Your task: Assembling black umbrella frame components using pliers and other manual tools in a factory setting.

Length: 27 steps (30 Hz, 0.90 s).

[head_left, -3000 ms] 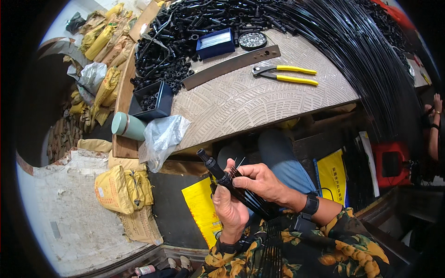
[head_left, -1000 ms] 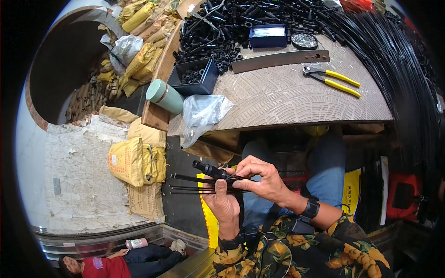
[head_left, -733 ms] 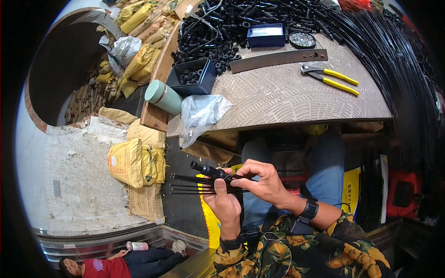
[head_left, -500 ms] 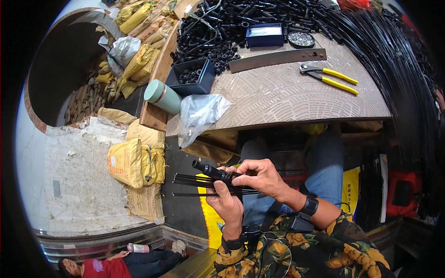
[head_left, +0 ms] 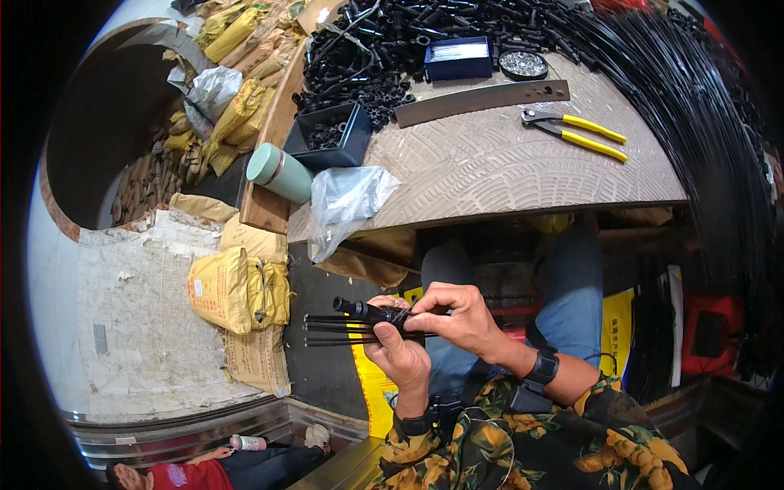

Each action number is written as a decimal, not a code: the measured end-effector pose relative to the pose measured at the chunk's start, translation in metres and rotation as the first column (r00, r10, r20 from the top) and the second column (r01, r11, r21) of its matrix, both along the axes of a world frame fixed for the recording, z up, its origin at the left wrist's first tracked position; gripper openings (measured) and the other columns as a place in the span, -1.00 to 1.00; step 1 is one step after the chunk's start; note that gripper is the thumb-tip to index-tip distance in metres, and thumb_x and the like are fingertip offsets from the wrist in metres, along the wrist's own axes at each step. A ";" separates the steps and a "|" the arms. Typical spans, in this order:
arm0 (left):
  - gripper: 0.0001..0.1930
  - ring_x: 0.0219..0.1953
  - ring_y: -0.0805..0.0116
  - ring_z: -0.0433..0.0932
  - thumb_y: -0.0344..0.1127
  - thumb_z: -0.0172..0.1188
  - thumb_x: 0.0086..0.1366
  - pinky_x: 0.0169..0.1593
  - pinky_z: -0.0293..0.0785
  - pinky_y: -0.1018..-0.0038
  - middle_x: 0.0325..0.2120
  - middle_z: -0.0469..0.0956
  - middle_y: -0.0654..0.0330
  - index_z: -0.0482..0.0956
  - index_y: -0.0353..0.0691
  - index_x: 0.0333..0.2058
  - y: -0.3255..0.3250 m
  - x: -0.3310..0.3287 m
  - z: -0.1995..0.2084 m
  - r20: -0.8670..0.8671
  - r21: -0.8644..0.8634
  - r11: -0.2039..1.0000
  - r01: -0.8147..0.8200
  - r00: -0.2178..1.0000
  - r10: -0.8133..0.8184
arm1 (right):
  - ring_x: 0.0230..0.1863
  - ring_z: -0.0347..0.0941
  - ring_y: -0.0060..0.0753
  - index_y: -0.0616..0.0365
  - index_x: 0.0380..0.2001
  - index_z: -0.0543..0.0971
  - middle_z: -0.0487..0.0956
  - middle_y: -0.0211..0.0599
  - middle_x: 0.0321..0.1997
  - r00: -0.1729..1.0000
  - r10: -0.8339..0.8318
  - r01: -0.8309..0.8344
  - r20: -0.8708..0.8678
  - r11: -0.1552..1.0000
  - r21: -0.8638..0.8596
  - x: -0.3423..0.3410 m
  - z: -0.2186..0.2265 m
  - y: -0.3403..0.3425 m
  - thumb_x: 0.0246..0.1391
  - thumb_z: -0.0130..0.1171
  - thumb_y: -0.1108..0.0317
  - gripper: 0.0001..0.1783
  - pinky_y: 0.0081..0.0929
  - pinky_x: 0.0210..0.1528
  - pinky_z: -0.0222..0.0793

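Above my lap, my left hand (head_left: 400,357) is closed around a bundle of thin black rods (head_left: 327,330) and a black ridged tube-shaped part (head_left: 356,308). The rods stick out to the left side by side, and the tube lies along their upper side, tilted a little. My right hand (head_left: 459,317) pinches with thumb and forefinger at the tube's right end, where thin strands gather. Whatever fine piece sits between those fingertips is hidden.
On the table (head_left: 457,175) lie yellow-handled pliers (head_left: 576,135), a flat metal bar (head_left: 482,102), a clear plastic bag (head_left: 351,204), a green bottle (head_left: 279,171), a blue bin (head_left: 331,139) and heaped black parts (head_left: 408,28). Long black rods (head_left: 678,98) spread at right. A person (head_left: 196,474) lies at lower left.
The tube and rods have turned slightly, with the tube's free end now lower and nearer the rods. My right fingers have shifted a little to the left. The view has moved slightly.
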<state>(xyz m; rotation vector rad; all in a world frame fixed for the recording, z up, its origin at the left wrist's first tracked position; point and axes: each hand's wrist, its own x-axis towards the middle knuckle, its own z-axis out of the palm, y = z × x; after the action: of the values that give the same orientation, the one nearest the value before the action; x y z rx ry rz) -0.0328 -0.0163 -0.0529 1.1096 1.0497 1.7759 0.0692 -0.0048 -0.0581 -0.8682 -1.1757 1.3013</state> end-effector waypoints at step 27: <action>-0.57 -0.42 0.42 0.24 0.09 -0.03 0.22 -0.24 0.26 0.45 -0.46 0.21 0.21 0.21 -0.22 -0.40 -0.009 0.006 0.011 -0.229 0.242 0.937 0.251 0.954 -0.196 | -0.38 0.32 -0.68 0.10 -0.49 0.34 0.41 -0.49 -0.44 0.777 0.354 -0.524 -0.520 0.822 -0.223 0.010 -0.011 -0.003 -0.33 0.38 0.51 -0.62 -0.69 -0.31 0.25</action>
<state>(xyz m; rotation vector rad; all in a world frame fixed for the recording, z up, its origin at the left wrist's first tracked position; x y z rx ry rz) -0.0266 -0.0258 -0.0419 1.5410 0.7709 1.6789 0.0795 -0.0078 -0.0691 -0.4817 -0.7905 2.0382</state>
